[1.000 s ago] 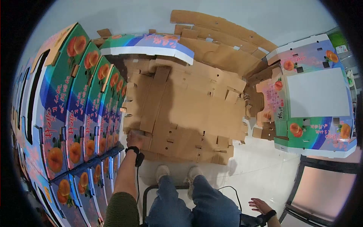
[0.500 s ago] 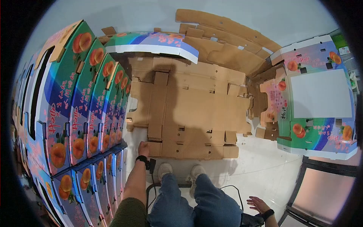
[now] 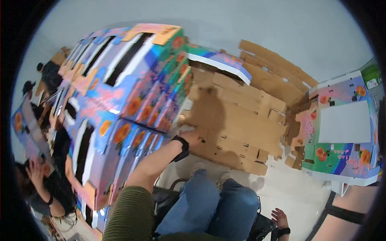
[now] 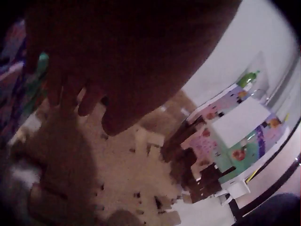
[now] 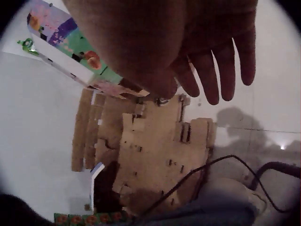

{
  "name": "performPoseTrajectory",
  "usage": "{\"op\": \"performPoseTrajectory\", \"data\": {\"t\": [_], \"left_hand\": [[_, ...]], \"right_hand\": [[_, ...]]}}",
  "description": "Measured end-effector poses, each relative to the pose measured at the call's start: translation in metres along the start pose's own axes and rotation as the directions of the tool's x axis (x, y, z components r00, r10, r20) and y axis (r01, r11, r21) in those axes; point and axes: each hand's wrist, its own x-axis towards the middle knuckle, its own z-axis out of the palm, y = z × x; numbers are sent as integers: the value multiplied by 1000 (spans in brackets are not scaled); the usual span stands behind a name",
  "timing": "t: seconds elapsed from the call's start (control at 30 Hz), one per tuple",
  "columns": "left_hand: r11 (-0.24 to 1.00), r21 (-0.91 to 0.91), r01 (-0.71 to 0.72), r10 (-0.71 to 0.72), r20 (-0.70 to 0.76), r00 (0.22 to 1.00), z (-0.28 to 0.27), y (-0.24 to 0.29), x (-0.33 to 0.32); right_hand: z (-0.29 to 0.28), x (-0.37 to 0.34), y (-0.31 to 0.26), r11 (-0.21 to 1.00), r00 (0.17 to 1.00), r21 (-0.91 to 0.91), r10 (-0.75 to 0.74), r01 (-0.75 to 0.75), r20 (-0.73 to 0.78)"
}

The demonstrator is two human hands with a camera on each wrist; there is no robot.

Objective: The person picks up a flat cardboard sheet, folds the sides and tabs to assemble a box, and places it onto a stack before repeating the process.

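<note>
My left hand (image 3: pixel 192 137) reaches out past the printed box stack, overlapping the near left part of the flat brown cardboard (image 3: pixel 245 126) in the head view. Its fingers (image 4: pixel 87 101) extend loosely in the left wrist view, with nothing held. Close to its left side rise the stacked fruit-printed boxes (image 3: pixel 138 98) in blue, pink and green. My right hand (image 3: pixel 280 218) is low at the right, beside my leg. In the right wrist view its fingers (image 5: pixel 225 70) are spread and hold nothing, with the white floor behind them.
A printed carton (image 3: pixel 311 124) with a white panel stands at the right. More brown cardboard (image 3: pixel 273 76) leans on the back wall beside a white-edged printed piece (image 3: pixel 219 62). People (image 3: pixel 40 184) work at the far left. A black cable (image 5: pixel 211 162) crosses the right wrist view.
The head view has swung left, showing more of the box stack and people beyond it. My left hand has come away from the cardboard's near left corner. My right hand stays low with spread fingers.
</note>
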Motion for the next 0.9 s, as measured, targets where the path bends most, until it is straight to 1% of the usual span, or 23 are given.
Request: {"op": "performPoseTrajectory", "data": {"t": [0.03, 0.07, 0.1, 0.13, 0.17, 0.2, 0.23, 0.27, 0.3, 0.33, 0.37, 0.4, 0.43, 0.47, 0.5, 0.53, 0.6, 0.67, 0.7, 0.8, 0.83, 0.9], "left_hand": [[994, 101, -51, 56, -55, 997, -18, -2, -13], [987, 152, -58, 87, -190, 978, -58, 9, -54], [977, 202, -67, 129, -312, 941, -93, 25, -95], [926, 301, -227, 367, -581, 726, -99, -2, -99], [945, 313, -99, 298, -693, 656, -128, 5, -130], [954, 298, -33, 266, -791, 552, -151, -2, -154], [942, 320, 104, 234, -847, 478, -169, -15, -174], [926, 239, 293, 39, -831, 555, -190, -18, -204], [893, 196, 404, -39, -863, 504, -195, -37, -221], [866, 172, 470, -96, -864, 493, -195, -61, -236], [870, 44, 492, -232, -842, 487, -196, -70, -264], [856, 77, 511, -259, -792, 553, -192, -76, -291], [805, 32, 593, -335, -799, 499, -172, -86, -310], [840, 18, 542, -414, -625, 662, -158, -128, -312], [819, -94, 566, -488, -633, 601, -144, -119, -337], [786, -106, 609, -557, -548, 624, -131, -128, -348], [858, -232, 458, -496, -607, 621, -105, -129, -368], [883, -191, 428, -435, -674, 597, -100, -127, -379], [895, -174, 412, -405, -706, 581, -97, -125, -383], [944, -261, 200, -329, -764, 555, -109, -88, -416], [937, -272, 222, -350, -747, 565, -115, -78, -426], [966, -253, 51, -236, -784, 574, -119, -45, -454]], "right_hand": [[-2, 0, 1, 996, 997, -18, -82, 82, -4], [-3, -1, -2, 990, 990, 11, -138, 138, 7], [-2, -6, -6, 984, 984, 6, -178, 178, -4], [0, -11, -13, 976, 976, 2, -218, 218, -19], [4, -21, -22, 967, 967, 6, -253, 254, -35], [6, -31, -26, 958, 957, 17, -287, 288, -36], [7, -39, -29, 947, 947, 26, -319, 320, -37], [8, -46, -32, 935, 936, 32, -351, 353, -36], [8, -56, -34, 927, 927, 34, -372, 373, -39], [9, -66, -33, 924, 924, 31, -380, 382, -43], [10, -75, -33, 920, 920, 31, -389, 391, -46], [11, -80, -34, 916, 916, 34, -397, 399, -51], [9, -83, -30, 909, 909, 33, -415, 416, -48], [8, -86, -26, 901, 901, 35, -431, 433, -48], [7, -89, -20, 894, 895, 38, -444, 446, -48], [8, -92, -16, 884, 884, 37, -465, 467, -41], [9, -93, -19, 859, 859, 33, -510, 511, -30], [19, -105, -34, 850, 848, -2, -526, 527, -63], [23, -114, -41, 832, 831, 11, -553, 555, -61], [33, -139, -50, 786, 786, 29, -615, 617, -60], [34, -147, -54, 770, 770, 27, -636, 638, -57], [41, -165, -61, 721, 718, -19, -692, 693, -67]]}}
